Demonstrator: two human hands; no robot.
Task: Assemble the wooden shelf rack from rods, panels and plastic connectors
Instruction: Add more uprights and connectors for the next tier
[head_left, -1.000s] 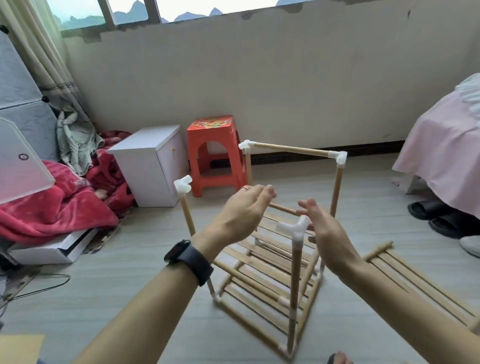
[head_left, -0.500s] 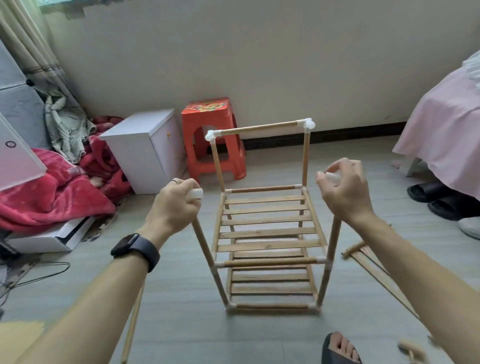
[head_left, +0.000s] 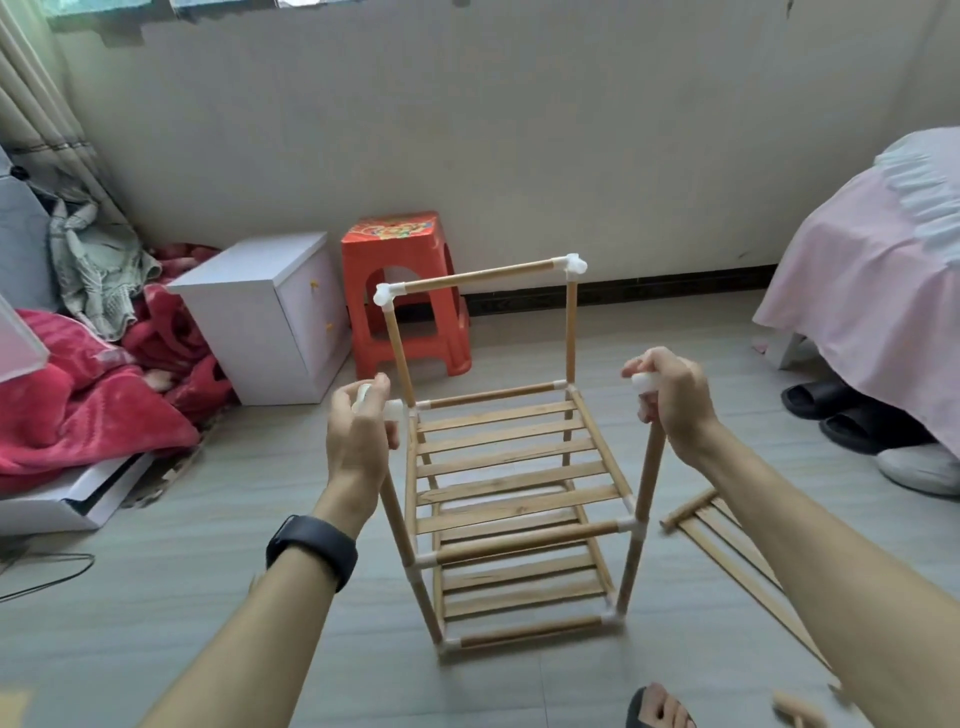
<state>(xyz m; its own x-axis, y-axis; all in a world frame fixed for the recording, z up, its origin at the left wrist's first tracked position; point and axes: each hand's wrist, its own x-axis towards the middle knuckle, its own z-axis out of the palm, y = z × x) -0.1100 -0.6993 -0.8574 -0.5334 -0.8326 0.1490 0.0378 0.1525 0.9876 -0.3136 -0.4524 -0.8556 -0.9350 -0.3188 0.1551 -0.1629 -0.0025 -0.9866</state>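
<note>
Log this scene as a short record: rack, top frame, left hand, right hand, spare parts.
rack: upright on the floor, two slatted shelves fitted
top frame: only the back rod is in; no front or side rods
left hand: holds the front-left connector
right hand: grips the front-right connector
spare parts: slatted panel lying on the floor, right of the rack

Wooden shelf rack: part-built, standing upright on the floor. Two slatted panels are fitted level, the upper panel above the lower panel, both joined to round rods by white plastic connectors. The rear top rod runs horizontally between two corner connectors on the rear uprights. The front-left connector sits in the left grip; the front-right connector is clasped by the right grip. A spare panel lies flat on the floor, right of the rack, apart from it.
</note>
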